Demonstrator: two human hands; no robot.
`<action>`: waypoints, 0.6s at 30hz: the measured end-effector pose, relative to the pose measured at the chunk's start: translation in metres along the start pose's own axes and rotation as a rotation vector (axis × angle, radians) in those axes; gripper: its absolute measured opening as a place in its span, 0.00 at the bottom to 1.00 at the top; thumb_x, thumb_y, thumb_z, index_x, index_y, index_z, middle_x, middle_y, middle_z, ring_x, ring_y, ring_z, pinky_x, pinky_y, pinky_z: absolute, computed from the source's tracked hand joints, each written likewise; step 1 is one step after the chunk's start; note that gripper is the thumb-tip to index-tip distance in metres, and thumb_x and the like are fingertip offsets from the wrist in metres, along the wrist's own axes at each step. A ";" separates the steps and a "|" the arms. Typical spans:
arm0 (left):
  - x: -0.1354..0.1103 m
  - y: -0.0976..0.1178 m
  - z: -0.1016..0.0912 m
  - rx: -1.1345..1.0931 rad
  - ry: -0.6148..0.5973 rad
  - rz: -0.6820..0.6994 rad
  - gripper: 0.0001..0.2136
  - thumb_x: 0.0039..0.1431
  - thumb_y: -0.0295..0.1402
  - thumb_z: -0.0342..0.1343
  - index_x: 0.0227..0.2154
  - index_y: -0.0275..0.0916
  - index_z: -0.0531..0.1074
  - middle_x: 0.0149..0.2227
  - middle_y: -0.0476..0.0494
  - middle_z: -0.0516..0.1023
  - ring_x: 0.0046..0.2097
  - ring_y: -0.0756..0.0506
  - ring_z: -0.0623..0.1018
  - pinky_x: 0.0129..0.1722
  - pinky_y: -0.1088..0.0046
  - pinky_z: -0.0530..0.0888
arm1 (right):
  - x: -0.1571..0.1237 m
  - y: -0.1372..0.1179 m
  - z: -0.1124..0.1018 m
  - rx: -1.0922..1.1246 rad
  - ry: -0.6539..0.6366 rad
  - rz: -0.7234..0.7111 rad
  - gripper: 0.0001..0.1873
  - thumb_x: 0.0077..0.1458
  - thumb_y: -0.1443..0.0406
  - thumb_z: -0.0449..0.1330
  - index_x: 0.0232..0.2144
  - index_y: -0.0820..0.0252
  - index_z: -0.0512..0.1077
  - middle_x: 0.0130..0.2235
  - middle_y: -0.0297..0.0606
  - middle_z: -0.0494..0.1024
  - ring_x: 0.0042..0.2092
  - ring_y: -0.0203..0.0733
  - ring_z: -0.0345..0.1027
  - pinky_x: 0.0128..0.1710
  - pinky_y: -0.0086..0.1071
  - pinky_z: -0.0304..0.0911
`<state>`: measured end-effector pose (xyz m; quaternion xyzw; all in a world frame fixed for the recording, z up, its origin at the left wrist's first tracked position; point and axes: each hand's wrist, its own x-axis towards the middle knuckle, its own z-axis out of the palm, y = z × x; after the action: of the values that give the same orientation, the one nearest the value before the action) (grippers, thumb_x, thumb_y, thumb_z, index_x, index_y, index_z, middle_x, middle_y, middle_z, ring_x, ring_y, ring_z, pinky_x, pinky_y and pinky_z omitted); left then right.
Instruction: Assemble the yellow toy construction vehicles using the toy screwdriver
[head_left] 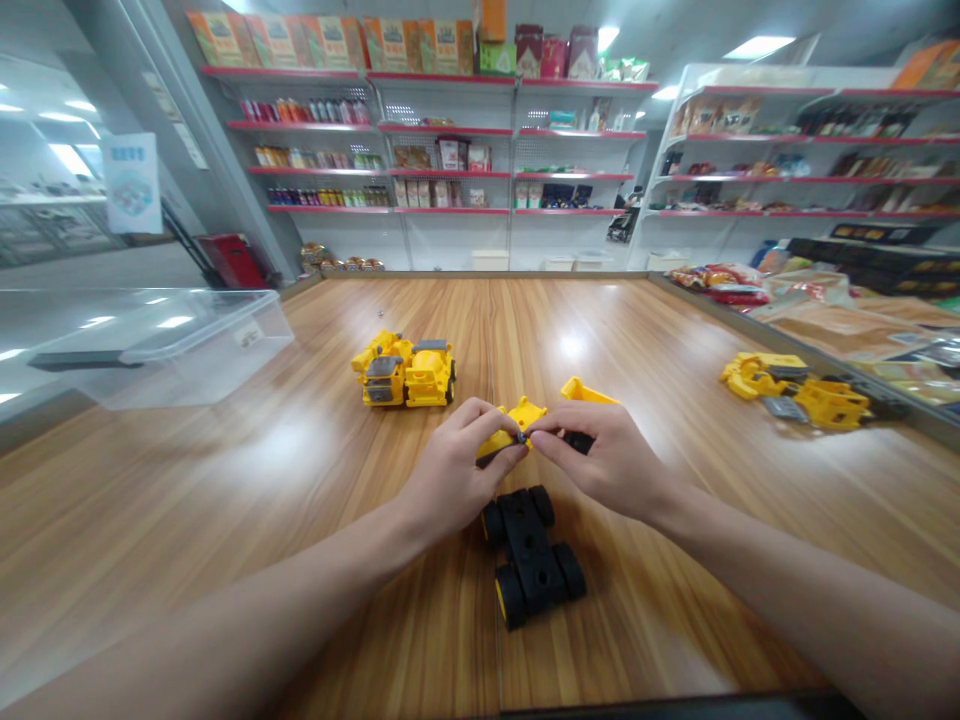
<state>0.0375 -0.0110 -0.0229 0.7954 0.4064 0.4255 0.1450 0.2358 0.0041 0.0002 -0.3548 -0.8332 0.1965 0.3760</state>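
I have the left hand (457, 465) gripping a yellow toy part (523, 410) over the desk (337, 580), long axis slanting away rightward; the right hand (619, 455) pinches a small grey piece (522, 438) there — both angled inward. Nearer, a black chassis (528, 545) points away.

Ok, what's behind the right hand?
A yellow part shows beyond the right hand, and a black piece shows between its thumb and fingers. The hand covers the rest, so whether they join can't be told.
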 end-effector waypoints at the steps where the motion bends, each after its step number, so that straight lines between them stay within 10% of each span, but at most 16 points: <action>1: 0.000 0.000 0.000 0.001 -0.001 0.000 0.03 0.62 0.32 0.56 0.36 0.39 0.73 0.38 0.45 0.71 0.42 0.48 0.73 0.44 0.70 0.70 | 0.000 0.001 0.000 -0.017 -0.007 -0.023 0.08 0.59 0.66 0.59 0.34 0.59 0.79 0.33 0.36 0.80 0.35 0.37 0.71 0.38 0.33 0.63; 18: -0.001 -0.002 -0.001 0.045 -0.089 0.023 0.05 0.61 0.32 0.57 0.39 0.41 0.72 0.40 0.44 0.72 0.43 0.46 0.74 0.44 0.67 0.71 | -0.001 0.001 -0.001 -0.063 -0.047 -0.055 0.08 0.55 0.69 0.59 0.34 0.59 0.79 0.33 0.38 0.80 0.35 0.40 0.72 0.37 0.35 0.65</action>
<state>0.0355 -0.0106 -0.0241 0.8213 0.3998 0.3821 0.1402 0.2374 0.0037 -0.0002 -0.3388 -0.8570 0.1679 0.3501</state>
